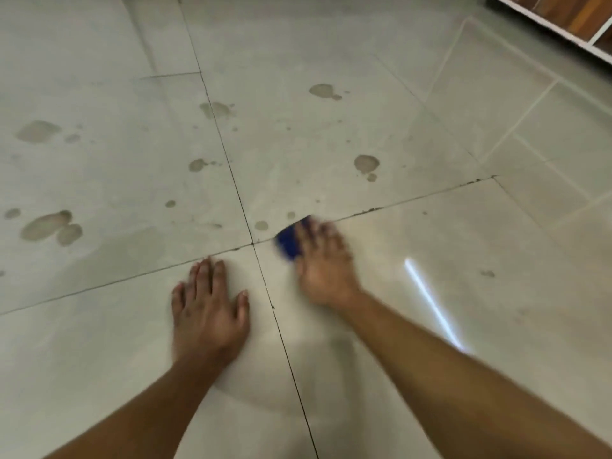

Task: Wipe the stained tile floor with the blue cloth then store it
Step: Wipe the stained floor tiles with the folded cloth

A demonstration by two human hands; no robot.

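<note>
No readable text, label, brand, number or sign anywhere in the frame. Nothing legible on the blue cloth (291, 241) at centre, on the tile floor (99, 77), or on the wooden unit (569, 11) at the upper right.

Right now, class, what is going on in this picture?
A person is kneeling or leaning over a pale tile floor and wiping it. The right hand presses a blue cloth onto the floor near where four tiles meet; the blur suggests it is mid-wipe. The left hand lies flat on the floor, fingers spread, as a support. Many brownish stains remain on the tiles further out, so the wiping is far from done.
</note>
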